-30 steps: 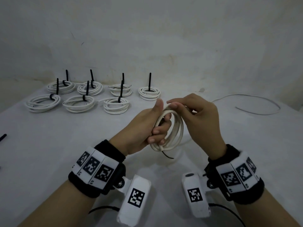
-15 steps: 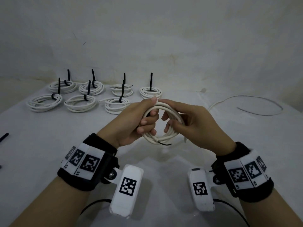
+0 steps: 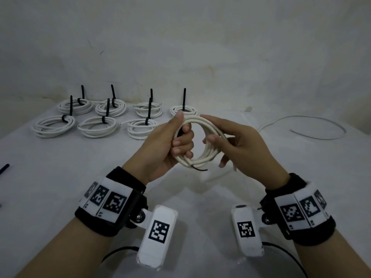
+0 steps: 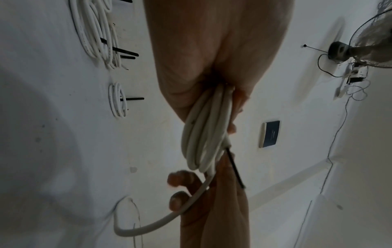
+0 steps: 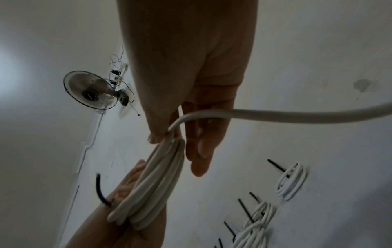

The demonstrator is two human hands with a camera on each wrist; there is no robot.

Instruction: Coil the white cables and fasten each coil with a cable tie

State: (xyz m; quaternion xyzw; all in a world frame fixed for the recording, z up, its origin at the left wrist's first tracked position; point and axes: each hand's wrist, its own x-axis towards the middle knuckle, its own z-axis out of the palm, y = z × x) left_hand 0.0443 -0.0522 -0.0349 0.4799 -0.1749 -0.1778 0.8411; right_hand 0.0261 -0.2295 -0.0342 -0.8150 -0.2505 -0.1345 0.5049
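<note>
My left hand (image 3: 176, 137) grips a coil of white cable (image 3: 200, 160) above the table's middle, thumb on top and fingers curled through the ring. My right hand (image 3: 230, 141) holds the coil's right side, with thumb and forefinger pinching the cable (image 5: 169, 132). From there the loose tail (image 5: 297, 115) runs off right and lies in a curve on the table (image 3: 321, 119). A thin black strand (image 3: 198, 168) sticks out below the coil. The left wrist view shows the coil (image 4: 203, 134) edge-on under my palm.
Several finished coils (image 3: 100, 127), each with an upright black tie (image 3: 184, 97), lie in two rows at the back left of the white table (image 3: 60, 177). A loose black tie (image 3: 4, 168) lies at the left edge. A fan (image 5: 91, 90) hangs on the wall.
The coil has turned from edge-on to face me. My right hand has slid from the top of the coil down its right side, and the loose tail has been drawn in closer.
</note>
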